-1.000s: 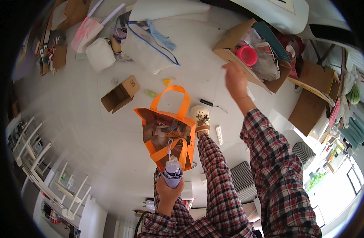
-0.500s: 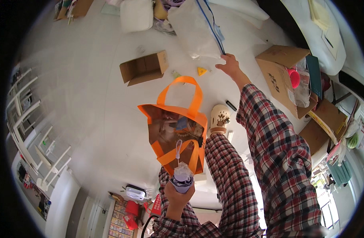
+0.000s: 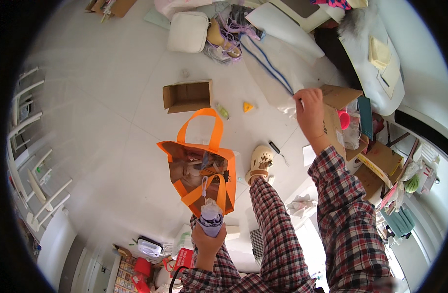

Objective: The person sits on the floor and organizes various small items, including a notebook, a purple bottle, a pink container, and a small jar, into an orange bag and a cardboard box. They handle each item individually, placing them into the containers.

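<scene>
In my left hand is a folded lavender umbrella, its handle end pointing up and a wrist loop hanging off it. My fingers are wrapped round it. Just beyond it, an orange tote bag gapes at the top; mixed items inside it are hard to make out. Out to the right, my right hand pinches the corner of a large clear plastic zip bag with a blue zip edge. The rest of that bag trails away over the floor.
An open cardboard box, a yellow triangular piece and a green-wrapped item lie on the floor. At right stands a packed cardboard box. My clog is near a black-handled tool. White chair frames are at left.
My right hand has closed on the zip bag's corner and drawn it rightward, its fingers more curled than before. The umbrella stays in my left hand. The whole view has shifted.
</scene>
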Action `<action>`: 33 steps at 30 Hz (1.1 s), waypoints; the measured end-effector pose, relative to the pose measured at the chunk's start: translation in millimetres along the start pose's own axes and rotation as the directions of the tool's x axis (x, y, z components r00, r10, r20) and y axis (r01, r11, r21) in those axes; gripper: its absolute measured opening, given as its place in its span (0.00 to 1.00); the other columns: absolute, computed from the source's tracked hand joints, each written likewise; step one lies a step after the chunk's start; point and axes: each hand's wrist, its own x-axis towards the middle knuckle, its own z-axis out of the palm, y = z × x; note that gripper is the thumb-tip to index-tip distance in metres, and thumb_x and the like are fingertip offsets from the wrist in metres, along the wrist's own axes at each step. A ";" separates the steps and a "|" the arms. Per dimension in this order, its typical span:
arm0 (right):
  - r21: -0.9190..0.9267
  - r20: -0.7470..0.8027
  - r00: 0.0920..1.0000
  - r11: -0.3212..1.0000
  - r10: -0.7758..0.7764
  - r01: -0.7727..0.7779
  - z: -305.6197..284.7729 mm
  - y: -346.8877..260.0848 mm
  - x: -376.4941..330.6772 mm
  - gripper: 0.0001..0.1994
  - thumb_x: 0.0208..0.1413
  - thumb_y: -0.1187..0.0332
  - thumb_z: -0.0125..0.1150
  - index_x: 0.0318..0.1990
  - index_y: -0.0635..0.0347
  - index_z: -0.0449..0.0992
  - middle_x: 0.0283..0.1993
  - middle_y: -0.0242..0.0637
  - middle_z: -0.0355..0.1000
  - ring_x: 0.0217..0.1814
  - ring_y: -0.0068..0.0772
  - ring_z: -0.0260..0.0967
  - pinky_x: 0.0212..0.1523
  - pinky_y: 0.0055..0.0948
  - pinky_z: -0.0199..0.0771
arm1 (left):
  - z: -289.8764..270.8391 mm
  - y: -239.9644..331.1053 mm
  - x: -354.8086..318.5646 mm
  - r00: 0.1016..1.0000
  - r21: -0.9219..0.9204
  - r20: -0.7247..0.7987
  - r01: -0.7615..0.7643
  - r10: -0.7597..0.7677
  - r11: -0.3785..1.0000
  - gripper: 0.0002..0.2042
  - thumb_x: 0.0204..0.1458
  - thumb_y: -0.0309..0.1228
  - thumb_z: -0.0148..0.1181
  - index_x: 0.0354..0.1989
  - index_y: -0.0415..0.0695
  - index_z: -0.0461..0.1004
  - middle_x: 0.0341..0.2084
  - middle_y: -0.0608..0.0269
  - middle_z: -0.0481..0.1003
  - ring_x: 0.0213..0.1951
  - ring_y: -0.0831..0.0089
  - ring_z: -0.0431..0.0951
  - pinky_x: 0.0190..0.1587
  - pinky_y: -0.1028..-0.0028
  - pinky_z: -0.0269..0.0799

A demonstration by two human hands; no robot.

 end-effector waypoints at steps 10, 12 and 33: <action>-0.250 -0.316 0.946 0.968 -0.072 -0.010 -0.4 42.6 134.4 0.13 0.40 0.78 0.60 0.37 0.57 0.75 0.46 0.41 0.67 0.49 0.47 0.60 0.49 0.38 0.62 | -9.2 -20.2 -6.0 0.993 0.025 -0.073 -0.088 0.089 0.996 0.22 0.33 0.33 0.68 0.36 0.37 0.68 0.24 0.52 0.73 0.24 0.54 0.76 0.27 0.64 0.71; -0.287 -0.284 0.957 0.957 -0.057 -0.028 -3.1 41.1 133.0 0.17 0.39 0.77 0.60 0.42 0.57 0.74 0.53 0.44 0.64 0.53 0.48 0.59 0.53 0.39 0.61 | -15.4 -19.6 -5.4 0.996 0.004 -0.042 -0.079 0.079 0.997 0.21 0.34 0.33 0.68 0.36 0.36 0.69 0.24 0.52 0.73 0.24 0.54 0.76 0.27 0.64 0.71; -0.208 0.262 -0.516 -0.474 0.816 -0.856 -103.1 -316.6 -702.5 0.11 0.47 0.67 0.58 0.39 0.56 0.78 0.31 0.37 0.76 0.27 0.26 0.73 0.31 0.28 0.74 | -36.3 -5.4 -9.9 0.884 0.060 0.357 -0.345 0.303 0.937 0.17 0.39 0.29 0.64 0.38 0.34 0.70 0.31 0.51 0.75 0.33 0.59 0.78 0.38 0.65 0.72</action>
